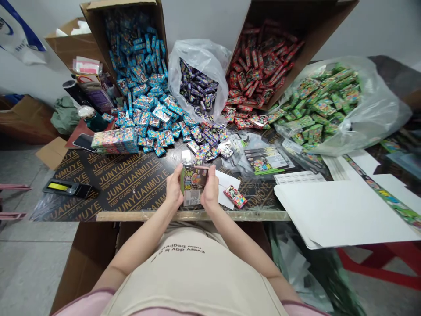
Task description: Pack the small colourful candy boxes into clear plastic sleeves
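Two bare hands, seen close to the near edge of a dark, lettered plywood table, grip a flat printed package between them: the left hand is closed on one side of it, the right hand on the other. The package is mostly dark, with a green strip along its left side, bright lettering, a round multicoloured design and a pale printed panel at the bottom. Four containers stand beyond it. From left to right, I see a cardboard box spilling small blue packs onto the table, a cloudy clear bag of purple packs, a taller-sided carton of red packs, and a large see-through sack of green packs. Purple and red packs also lie outside their container mouths. One loose red pack rests near the right hand, beside a white sheet.
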Demonstrator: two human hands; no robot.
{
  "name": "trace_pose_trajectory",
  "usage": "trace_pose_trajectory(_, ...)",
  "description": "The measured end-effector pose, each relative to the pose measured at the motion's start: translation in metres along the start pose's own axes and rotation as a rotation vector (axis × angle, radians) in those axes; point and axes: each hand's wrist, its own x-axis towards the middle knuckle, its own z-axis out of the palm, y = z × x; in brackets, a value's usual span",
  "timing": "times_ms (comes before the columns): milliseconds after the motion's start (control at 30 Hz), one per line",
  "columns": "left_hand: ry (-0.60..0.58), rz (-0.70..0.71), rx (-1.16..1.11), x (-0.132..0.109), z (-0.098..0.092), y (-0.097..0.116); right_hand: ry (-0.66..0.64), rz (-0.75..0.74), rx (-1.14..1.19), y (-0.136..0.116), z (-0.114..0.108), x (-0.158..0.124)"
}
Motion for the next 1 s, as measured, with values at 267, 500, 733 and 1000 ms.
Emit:
trace_pose_trajectory(267,-0.18,0.069,0.313,0.005,-0.012,0.027,-0.213,-0.049,-0.037,-0.017,-0.018,0.015)
trace_pose_trajectory(500,-0.366,0.5,0.804,-0.005,-0.016,0.057,-0.397,-0.432,-0.386,-0.026,-0.037,0.017)
trace_pose_trajectory(733,-0.375,0.407,0.854,0.001,-0.014,0.066,-0.397,-0.405,-0.464,-0.04,-0.034,0.014)
trace_pose_trajectory(1000,-0.397,0.381,0.916,-0.001,-0.01,0.066,-0.553,-0.223,-0.427,-0.056,-0.033,0.024)
